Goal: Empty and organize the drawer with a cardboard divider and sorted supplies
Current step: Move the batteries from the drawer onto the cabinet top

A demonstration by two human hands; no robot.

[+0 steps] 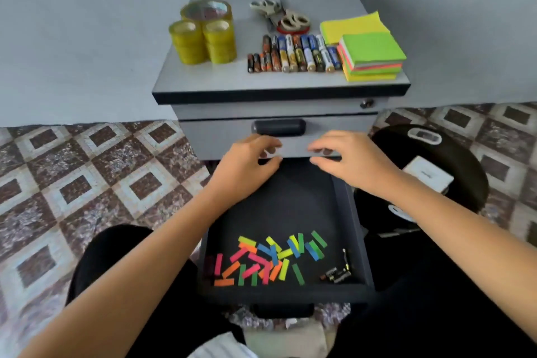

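Drawer (290, 206): head view, the only one. It is pulled well out of the grey cabinet (261, 78), toward the person's knees, with its handle (283, 309) at the near edge. Far half of its floor is bare. Near half holds a scatter of coloured paper strips (270, 260), with a few loose batteries (338, 273) in the near right corner. Left hand (250, 166) and right hand (345, 160) are both over the far end of the drawer, just below the front of the drawer above. Each grip is narrow, fingers loosely curled, nothing visible in either. Already sorted on the cabinet top: tape rolls (203, 35) far left, scissors (280, 16) far centre, battery row (293, 54) centre, sticky note pads (370, 55) right. No cardboard divider in view. My read: emptying is mostly done, strips and loose cells remain. Strips look light, thin and floppy, lying flat and overlapped, so poor for single pinches. Better to rake them into a heap against the near wall, then scoop. Cells are small, stiff and will roll, so pinch across the body. Drawer itself looks rigid; take it at the handle.
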